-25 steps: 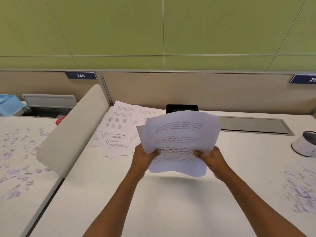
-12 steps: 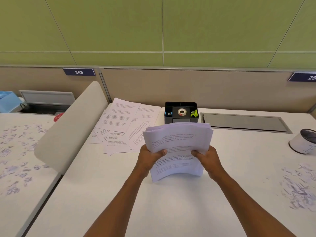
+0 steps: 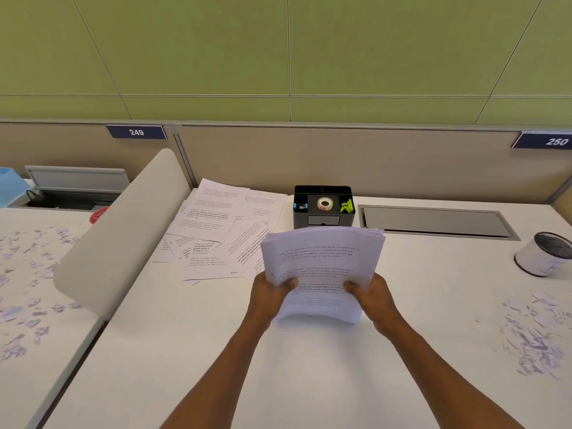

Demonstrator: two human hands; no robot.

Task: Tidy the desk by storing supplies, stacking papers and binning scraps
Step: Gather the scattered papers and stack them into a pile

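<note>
Both forearms were extended forward from the lower edge of the frame and converged toward its centre, the wrists kept nearly straight. The left hand (image 3: 268, 297) was placed just left of centre, its thumb laid over the near face of the paper stack (image 3: 322, 267) and the remaining fingers hidden behind it. The right hand (image 3: 373, 297) was set just right of centre in a mirrored pose, thumb in front, fingers wrapped behind. The stack was gripped at its two side edges between the hands.
</note>
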